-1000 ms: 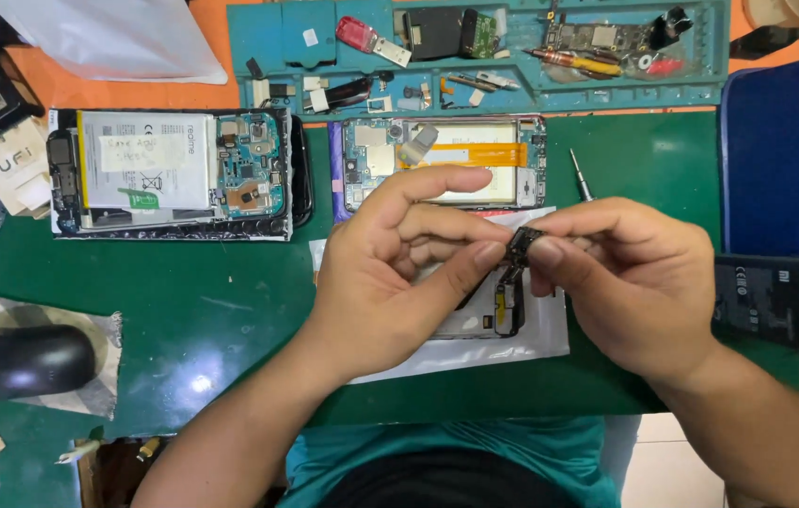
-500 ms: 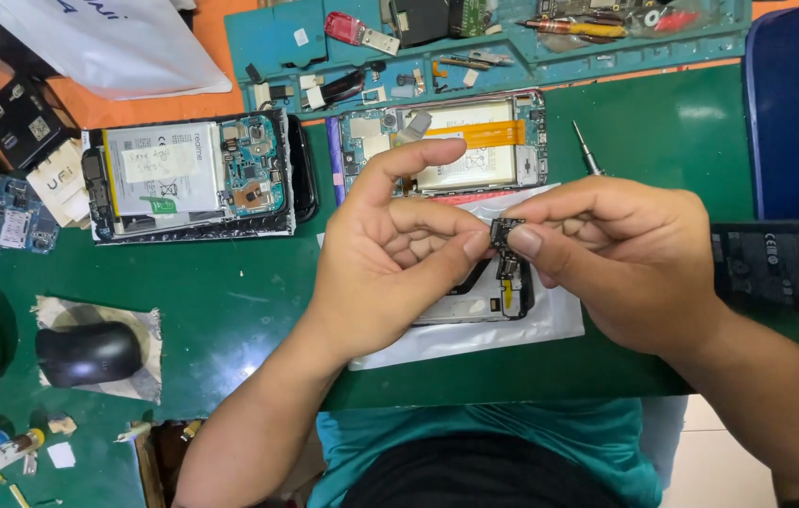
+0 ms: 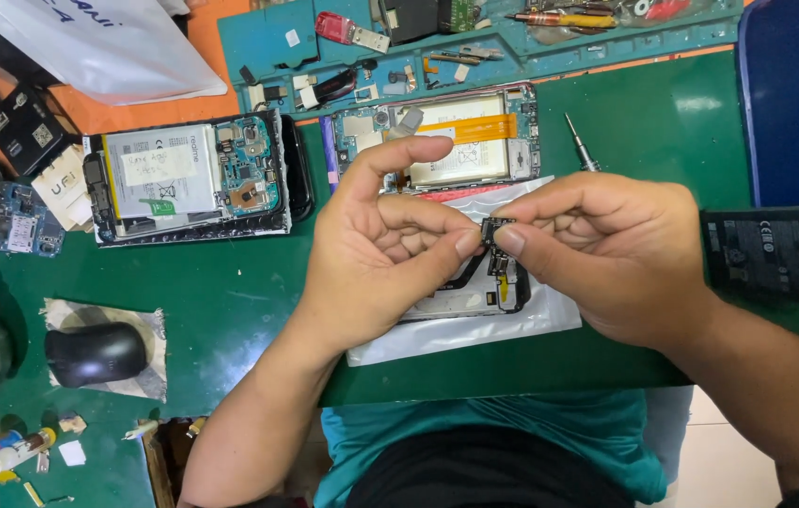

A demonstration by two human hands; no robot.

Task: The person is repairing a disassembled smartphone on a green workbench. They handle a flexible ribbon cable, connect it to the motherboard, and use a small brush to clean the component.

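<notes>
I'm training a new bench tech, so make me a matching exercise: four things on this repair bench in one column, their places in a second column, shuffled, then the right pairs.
Things:
1. small dark component
2. computer mouse
3. opened phone with orange ribbon cable
4. screwdriver

Places:
A. on the green mat, right of the phone with the orange cable
B. pinched between the left hand and the right hand
C. beyond the hands, top centre of the mat
D. on a grey pad at the person's left

Pairs: 1-B, 2-D, 3-C, 4-A
</notes>
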